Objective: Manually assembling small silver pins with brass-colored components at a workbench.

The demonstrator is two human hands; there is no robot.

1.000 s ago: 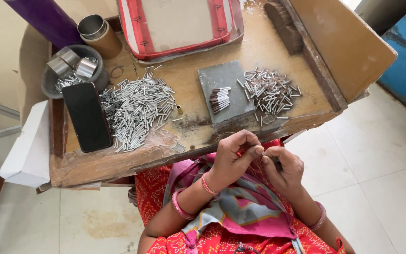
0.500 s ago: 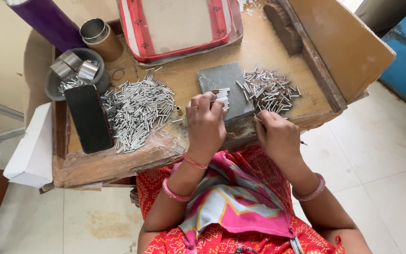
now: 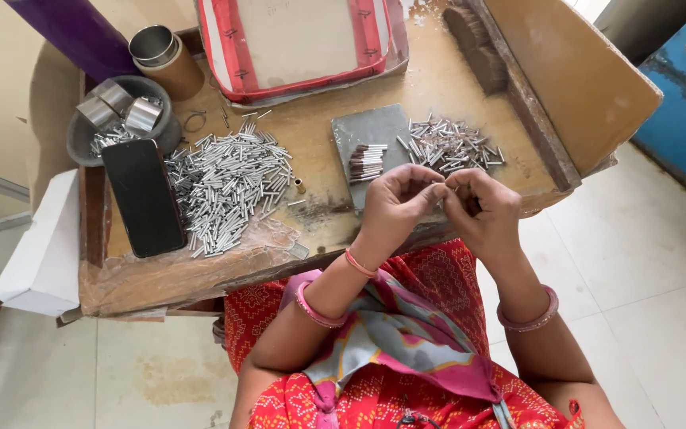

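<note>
The wooden table (image 3: 311, 230) is carrying all the work items, and the grey slab (image 3: 371, 139) near its front edge is serving as the landmark here. A red-framed tray (image 3: 299, 40) is lying beyond the slab, toward the far side. To the left of the slab, a large heap of silver tubes (image 3: 228, 187) is spreading out, with a black phone (image 3: 143, 197) lying flat just left of that heap and a dark bowl (image 3: 117, 127) of metal pieces sitting farther left and back. A smaller heap of tubes (image 3: 450, 147) is resting just right of the slab, and a short row of dark-tipped tubes (image 3: 367, 161) is lying on the slab itself. The left hand (image 3: 395, 202) and right hand (image 3: 478, 208) are meeting just in front of the slab, over the table edge. The fingers (image 3: 432, 193) of both hands are pinching closed around a small tube (image 3: 448, 189); its long axis is appearing to run roughly left to right between the two hands, though most of it is hidden. Both hands are equally near it; the right hand is closer to the smaller heap.
</note>
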